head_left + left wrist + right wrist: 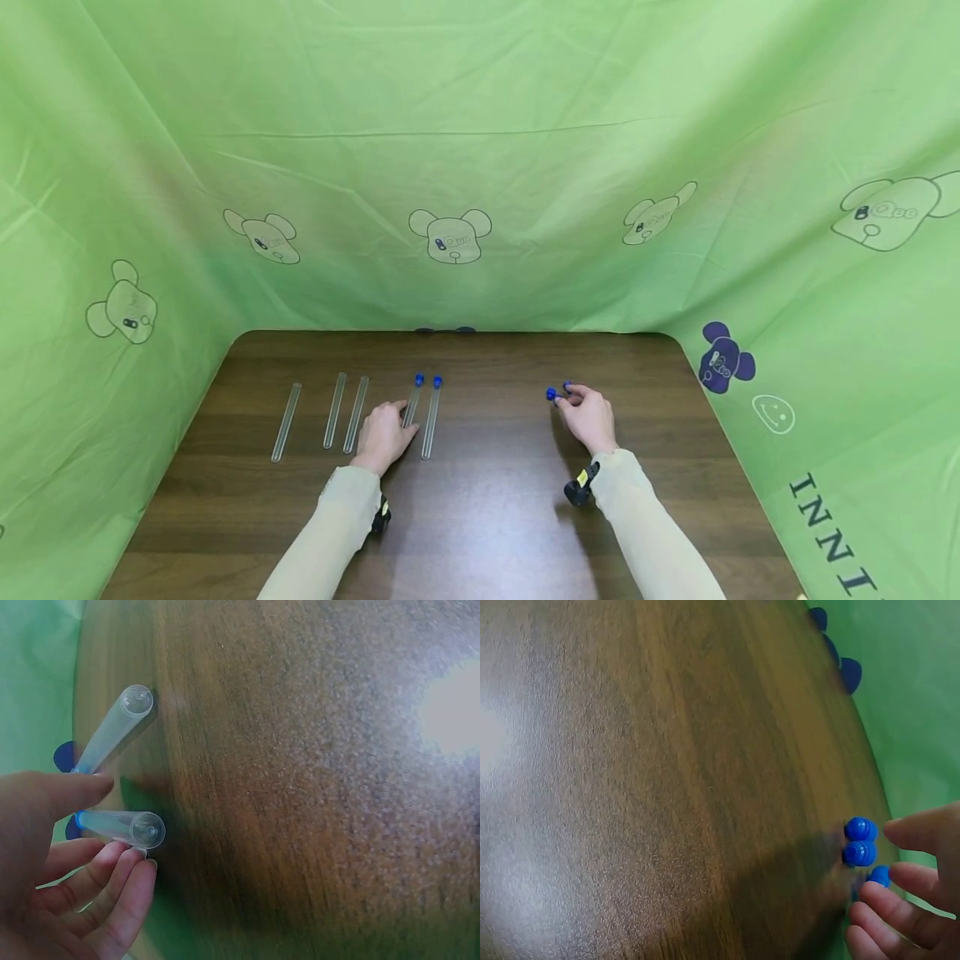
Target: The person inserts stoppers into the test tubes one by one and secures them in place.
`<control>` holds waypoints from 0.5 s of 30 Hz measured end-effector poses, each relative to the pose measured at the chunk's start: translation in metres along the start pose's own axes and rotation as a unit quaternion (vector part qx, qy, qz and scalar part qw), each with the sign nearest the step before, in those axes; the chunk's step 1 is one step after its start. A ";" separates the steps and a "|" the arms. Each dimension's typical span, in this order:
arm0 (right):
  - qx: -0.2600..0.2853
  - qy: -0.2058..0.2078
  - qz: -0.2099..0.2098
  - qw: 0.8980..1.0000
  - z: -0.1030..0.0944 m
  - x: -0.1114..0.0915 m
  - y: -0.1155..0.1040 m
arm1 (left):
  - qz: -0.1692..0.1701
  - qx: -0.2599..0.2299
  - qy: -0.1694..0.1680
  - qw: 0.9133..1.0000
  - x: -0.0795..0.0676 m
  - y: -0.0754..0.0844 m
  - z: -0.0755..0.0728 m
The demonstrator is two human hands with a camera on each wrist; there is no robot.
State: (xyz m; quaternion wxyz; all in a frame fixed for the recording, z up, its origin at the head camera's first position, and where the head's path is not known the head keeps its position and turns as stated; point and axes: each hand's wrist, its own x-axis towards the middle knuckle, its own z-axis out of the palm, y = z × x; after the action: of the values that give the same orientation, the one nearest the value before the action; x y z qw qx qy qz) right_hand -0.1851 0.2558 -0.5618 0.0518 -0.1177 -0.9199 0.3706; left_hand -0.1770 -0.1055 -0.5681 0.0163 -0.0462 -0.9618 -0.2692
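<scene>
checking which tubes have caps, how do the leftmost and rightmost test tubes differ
The rightmost test tube has a blue cap; the leftmost test tube has none. In the head view, the leftmost test tube slants more, while the rightmost test tube lies straighter. Both are clear, slim and lying on the table.

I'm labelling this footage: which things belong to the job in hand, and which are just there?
Job:
two blue-capped test tubes
three uncapped test tubes
loose blue caps

Just there:
wooden table
green printed cloth
wrist cameras
</scene>
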 end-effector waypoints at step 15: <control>-0.078 -0.018 -0.001 0.997 0.006 0.009 -0.005 | -0.011 -0.010 0.020 1.000 0.001 -0.003 -0.005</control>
State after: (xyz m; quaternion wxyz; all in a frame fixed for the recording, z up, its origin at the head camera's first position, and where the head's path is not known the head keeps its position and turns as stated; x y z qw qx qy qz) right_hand -0.1960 0.2505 -0.5623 0.0267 -0.1135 -0.9469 0.2997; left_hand -0.1786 -0.1108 -0.5649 0.0325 -0.0307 -0.9590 -0.2798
